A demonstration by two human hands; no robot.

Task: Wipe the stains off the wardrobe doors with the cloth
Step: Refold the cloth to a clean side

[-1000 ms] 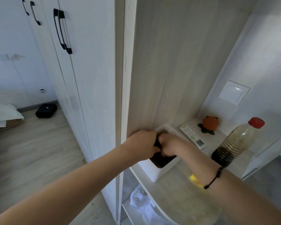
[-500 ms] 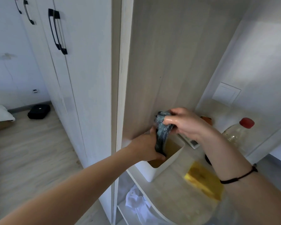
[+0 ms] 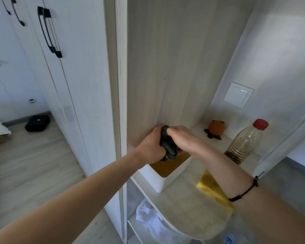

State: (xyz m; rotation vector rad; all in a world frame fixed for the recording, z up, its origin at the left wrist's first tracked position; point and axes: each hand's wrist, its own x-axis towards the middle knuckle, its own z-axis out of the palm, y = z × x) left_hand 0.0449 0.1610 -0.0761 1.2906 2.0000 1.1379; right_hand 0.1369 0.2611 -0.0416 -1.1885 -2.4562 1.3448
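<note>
In the head view I see my left hand [image 3: 151, 143] and right hand [image 3: 185, 140], both clenched round the dark cloth [image 3: 167, 145], which is bunched between them. Just under the hands stands a white tub [image 3: 155, 176] with brownish liquid. The wardrobe doors [image 3: 74, 67] are well left of my left hand.

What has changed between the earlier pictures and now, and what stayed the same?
The left hand and right hand, earlier down in the white container, have lifted the dark cloth out and now grip it bunched between them just above it. The bottle and orange stayed on the shelf; the wardrobe doors stayed shut.
</note>
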